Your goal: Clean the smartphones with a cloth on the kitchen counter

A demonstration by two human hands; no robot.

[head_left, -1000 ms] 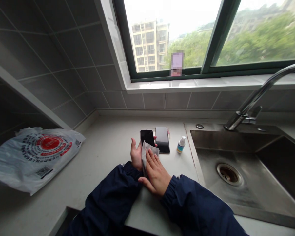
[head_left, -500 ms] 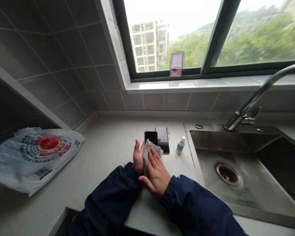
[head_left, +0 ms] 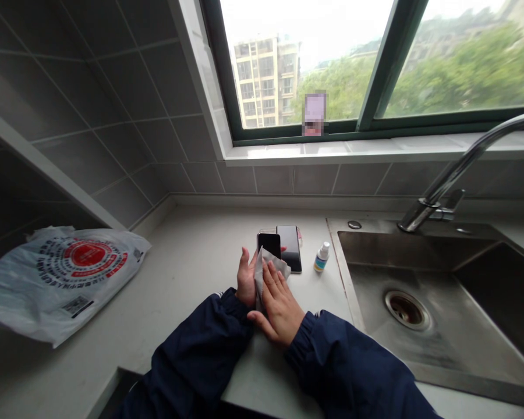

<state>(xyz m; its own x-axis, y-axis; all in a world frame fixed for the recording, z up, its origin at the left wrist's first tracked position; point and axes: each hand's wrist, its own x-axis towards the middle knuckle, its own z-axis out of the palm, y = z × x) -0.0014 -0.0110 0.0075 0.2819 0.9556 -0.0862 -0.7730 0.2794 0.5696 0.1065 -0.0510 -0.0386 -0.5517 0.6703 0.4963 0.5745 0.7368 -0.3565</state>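
A black-screened smartphone rests in my left hand, whose thumb points up at its left while fingertips show past its right edge. Over the phone's lower part lies a light grey cloth. My right hand presses flat on this cloth, fingers stretched out and thumb apart. The lower end of the phone is hidden under cloth and hand. Just behind, a larger dark-screened device lies on the counter. A small white-capped bottle with a blue and yellow label stands upright to the right.
A stainless steel sink with a chrome faucet is set into the right of the white counter. At the left lies a white plastic bag with red and black print. A window sill runs behind.
Both hands, the phone and the cloth stay almost where they were. The whole view has shifted very slightly.
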